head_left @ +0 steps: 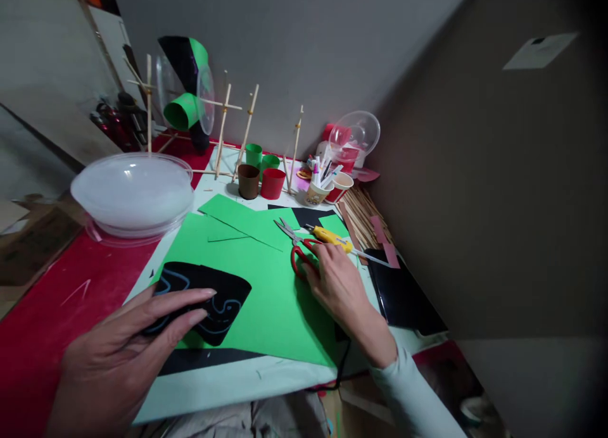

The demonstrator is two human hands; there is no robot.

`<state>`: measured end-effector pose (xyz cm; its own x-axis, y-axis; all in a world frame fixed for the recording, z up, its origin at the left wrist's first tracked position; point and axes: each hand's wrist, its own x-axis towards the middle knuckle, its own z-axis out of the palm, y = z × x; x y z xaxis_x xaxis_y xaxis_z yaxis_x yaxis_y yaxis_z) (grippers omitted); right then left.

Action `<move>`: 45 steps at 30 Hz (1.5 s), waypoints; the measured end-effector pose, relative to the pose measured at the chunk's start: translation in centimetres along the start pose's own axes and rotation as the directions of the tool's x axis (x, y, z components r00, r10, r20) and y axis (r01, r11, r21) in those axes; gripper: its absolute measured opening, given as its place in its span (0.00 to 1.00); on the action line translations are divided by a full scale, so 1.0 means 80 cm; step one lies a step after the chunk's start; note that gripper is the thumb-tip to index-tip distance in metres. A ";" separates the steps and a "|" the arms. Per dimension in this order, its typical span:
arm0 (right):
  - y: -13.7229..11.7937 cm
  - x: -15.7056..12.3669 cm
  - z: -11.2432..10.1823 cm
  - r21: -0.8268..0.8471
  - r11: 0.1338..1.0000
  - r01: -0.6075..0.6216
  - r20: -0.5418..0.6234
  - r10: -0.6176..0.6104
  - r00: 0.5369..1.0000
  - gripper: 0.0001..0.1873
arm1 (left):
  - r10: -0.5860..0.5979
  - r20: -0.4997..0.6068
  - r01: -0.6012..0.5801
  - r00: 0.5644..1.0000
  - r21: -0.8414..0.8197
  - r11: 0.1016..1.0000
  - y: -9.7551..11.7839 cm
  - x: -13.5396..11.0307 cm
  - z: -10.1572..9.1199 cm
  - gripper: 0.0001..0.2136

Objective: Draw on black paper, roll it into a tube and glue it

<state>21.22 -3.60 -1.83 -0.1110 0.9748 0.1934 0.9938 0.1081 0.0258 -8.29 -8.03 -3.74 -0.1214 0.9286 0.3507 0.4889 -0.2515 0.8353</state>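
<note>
My left hand point(128, 337) pinches a curled piece of black paper point(209, 276) between thumb and fingers. Blue wavy lines are drawn on the paper. On the right, the fingers of my right hand point(339, 286) are curled at the red handles of a pair of scissors point(298, 242). The scissor blades are slightly apart and point to the far left. Beneath both hands lies a large green sheet point(266, 299), with cut green pieces point(237, 216) on its far part. A yellow utility knife point(327, 237) rests just beyond my right hand.
Brown point(249, 183) and red paper cups point(273, 185) stand behind the sheets, beside a cup of markers point(318, 194). Upright stick frames point(246, 131) rise at the back. Clear plastic bowls point(135, 194) are stacked left. A black tablet-like slab point(403, 295) and thin wooden sticks point(363, 216) lie right.
</note>
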 end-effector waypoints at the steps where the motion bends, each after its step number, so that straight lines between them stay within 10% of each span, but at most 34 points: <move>1: -0.005 0.003 0.003 0.002 1.000 0.024 0.017 -0.024 1.000 0.10 | 0.015 0.005 -0.016 1.000 0.013 1.000 0.006 0.001 -0.002 0.09; 14: 0.006 0.030 0.006 0.480 0.876 0.056 0.047 -0.090 0.995 0.10 | 0.004 -0.026 -0.006 1.000 -0.084 0.996 0.068 0.015 -0.004 0.08; 21: 0.015 0.018 -0.026 0.936 0.351 -0.016 0.060 -0.116 0.991 0.22 | 0.025 -0.001 -0.025 1.000 -0.068 0.997 0.097 0.019 0.011 0.08; 24: 0.010 0.009 -0.042 0.990 -0.060 -0.129 0.118 -0.160 0.980 0.26 | 0.065 0.032 -0.065 0.997 -0.020 0.998 0.103 0.017 0.026 0.10; 27: 0.001 0.000 -0.054 0.949 -0.227 -0.218 0.178 -0.182 0.967 0.29 | 0.105 0.047 -0.106 0.993 0.028 0.994 0.108 0.016 0.044 0.09; 35: 0.017 -0.008 -0.045 0.948 -0.241 -0.209 0.199 -0.066 0.978 0.29 | 0.146 0.134 -0.163 0.980 0.124 0.979 0.110 0.020 0.077 0.07; 45: 0.028 -0.006 -0.035 0.903 -0.292 -0.316 0.323 -0.022 0.946 0.26 | -0.143 0.193 0.143 0.971 0.014 0.990 0.104 0.042 0.100 0.10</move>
<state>23.49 -4.38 0.86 -0.1258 0.9829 -0.1348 -0.2512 -0.1630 -0.9541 2.26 -4.82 0.98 -0.0213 0.9900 0.1394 0.4784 -0.1124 0.8709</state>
